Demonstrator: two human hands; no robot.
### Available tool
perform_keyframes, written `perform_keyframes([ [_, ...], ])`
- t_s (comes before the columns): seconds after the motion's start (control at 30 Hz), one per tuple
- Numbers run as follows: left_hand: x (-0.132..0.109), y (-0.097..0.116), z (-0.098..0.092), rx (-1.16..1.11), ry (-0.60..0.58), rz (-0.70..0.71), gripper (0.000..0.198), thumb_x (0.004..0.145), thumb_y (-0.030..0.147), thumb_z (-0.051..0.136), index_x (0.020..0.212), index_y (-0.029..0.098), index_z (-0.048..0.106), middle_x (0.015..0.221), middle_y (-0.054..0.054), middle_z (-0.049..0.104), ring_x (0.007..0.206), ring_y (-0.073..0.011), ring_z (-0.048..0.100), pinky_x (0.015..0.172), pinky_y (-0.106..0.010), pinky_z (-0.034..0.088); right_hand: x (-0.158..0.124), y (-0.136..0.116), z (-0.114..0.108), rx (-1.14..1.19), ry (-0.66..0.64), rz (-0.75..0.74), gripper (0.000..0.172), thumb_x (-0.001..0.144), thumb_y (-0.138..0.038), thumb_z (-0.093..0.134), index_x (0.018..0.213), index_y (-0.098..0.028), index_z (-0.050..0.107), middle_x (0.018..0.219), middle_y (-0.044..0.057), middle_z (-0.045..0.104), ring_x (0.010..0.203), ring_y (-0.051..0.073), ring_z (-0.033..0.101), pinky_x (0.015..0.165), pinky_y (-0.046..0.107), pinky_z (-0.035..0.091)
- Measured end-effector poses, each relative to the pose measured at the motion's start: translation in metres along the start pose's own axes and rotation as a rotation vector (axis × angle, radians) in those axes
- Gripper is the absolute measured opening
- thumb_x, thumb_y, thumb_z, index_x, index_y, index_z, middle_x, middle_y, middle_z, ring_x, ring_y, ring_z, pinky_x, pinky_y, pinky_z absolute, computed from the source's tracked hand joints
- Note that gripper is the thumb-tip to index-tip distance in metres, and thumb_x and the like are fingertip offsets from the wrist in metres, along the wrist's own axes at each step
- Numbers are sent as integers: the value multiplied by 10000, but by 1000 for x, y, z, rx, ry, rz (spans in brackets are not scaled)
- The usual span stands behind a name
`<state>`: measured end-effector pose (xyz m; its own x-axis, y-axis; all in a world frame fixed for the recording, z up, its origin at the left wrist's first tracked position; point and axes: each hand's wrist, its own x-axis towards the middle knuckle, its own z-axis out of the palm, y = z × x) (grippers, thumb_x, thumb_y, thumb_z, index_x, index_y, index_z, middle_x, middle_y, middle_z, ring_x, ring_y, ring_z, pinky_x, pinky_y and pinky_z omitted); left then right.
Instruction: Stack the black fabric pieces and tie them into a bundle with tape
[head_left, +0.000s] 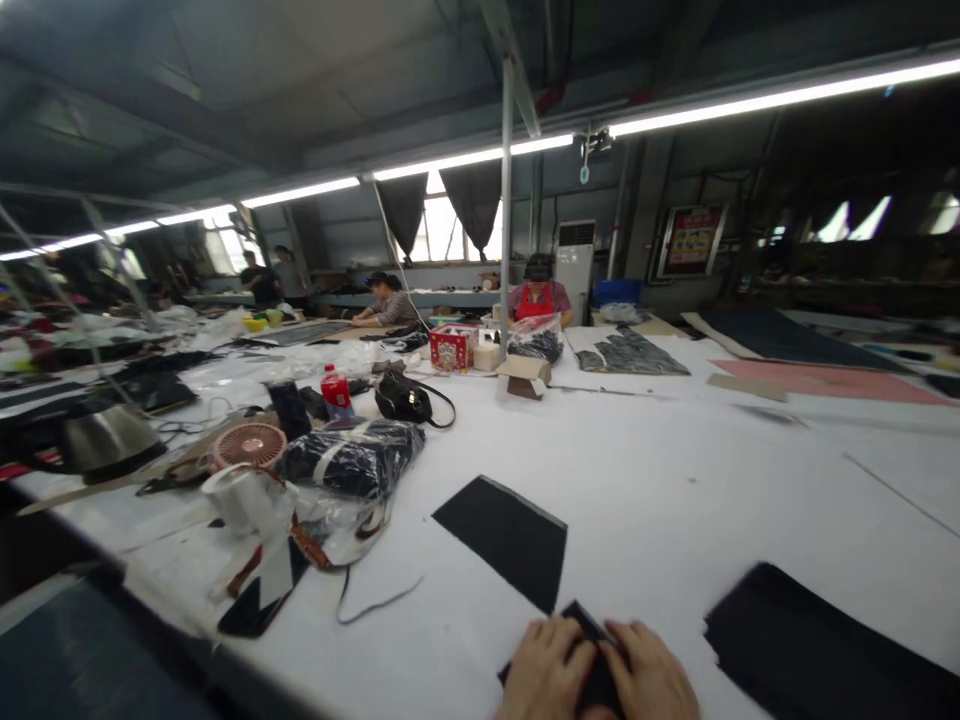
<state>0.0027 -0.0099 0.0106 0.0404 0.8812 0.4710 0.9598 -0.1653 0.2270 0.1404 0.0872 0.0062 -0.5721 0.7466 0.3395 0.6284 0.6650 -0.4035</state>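
Note:
Both my hands are low in the view, close together on a small dark piece of fabric on the white table. My left hand has its fingers bent over the fabric's left part. My right hand grips its right side, thumb and fingers closed on the edge. The fabric's lower part runs out of view between the hands. Just beyond lies a flat dark fabric panel with a pale upper edge. To the right rests a stack of dark fabric pieces, partly cut off by the frame.
On the left stand a pink fan, a plastic-wrapped bundle, a white roll, a phone and a kettle. A black handbag and red-capped bottle lie farther back. Co-workers sit across the table near a metal post.

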Motion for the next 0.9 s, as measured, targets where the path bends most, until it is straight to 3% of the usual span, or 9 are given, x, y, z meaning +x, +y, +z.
perform_keyframes([
  [0.1,-2,14,-40,-110,-89,-127,469,797,456,676,1197,250,544,1209,-56,544,1099,-249,507,958,-408,413,-2,-17,-19,-25,-46,94,243,890,-235,452,997,-210,669,900,61,664,884,209,608,813,319,431],
  [0.2,6,15,-56,-144,-154,-132,499,796,402,683,1237,230,523,1232,-76,532,1132,-271,486,981,-439,408,-2,-28,-30,-2,-34,93,228,893,-176,468,1012,-205,660,896,51,647,898,202,587,811,318,408],
  [0.47,18,1,-55,-155,-222,-72,372,800,286,684,1150,235,569,1179,-59,548,1069,-246,511,915,-403,460,-5,-40,-31,-53,18,12,254,905,-129,465,1076,-226,625,893,40,617,877,203,563,749,331,378],
  [0.6,20,1,-58,-161,-227,-83,394,796,294,694,1160,231,556,1176,-56,555,1067,-249,508,920,-413,457,3,-35,-34,22,-89,64,212,884,-147,481,996,-238,636,923,31,644,902,194,589,765,316,396],
  [0.77,15,1,-52,-152,-185,-76,416,827,338,667,1194,195,537,1204,-81,566,1106,-264,509,952,-436,449,11,-27,-42,41,-207,109,399,861,-163,502,1260,-172,525,986,55,671,917,195,614,799,310,420],
  [0.9,11,1,-50,-154,-143,-76,412,829,318,654,1206,194,540,1227,-89,568,1130,-264,516,973,-431,448,18,-38,-44,-72,-232,100,226,860,-155,509,1038,-198,641,913,59,662,874,215,614,750,318,417],
])
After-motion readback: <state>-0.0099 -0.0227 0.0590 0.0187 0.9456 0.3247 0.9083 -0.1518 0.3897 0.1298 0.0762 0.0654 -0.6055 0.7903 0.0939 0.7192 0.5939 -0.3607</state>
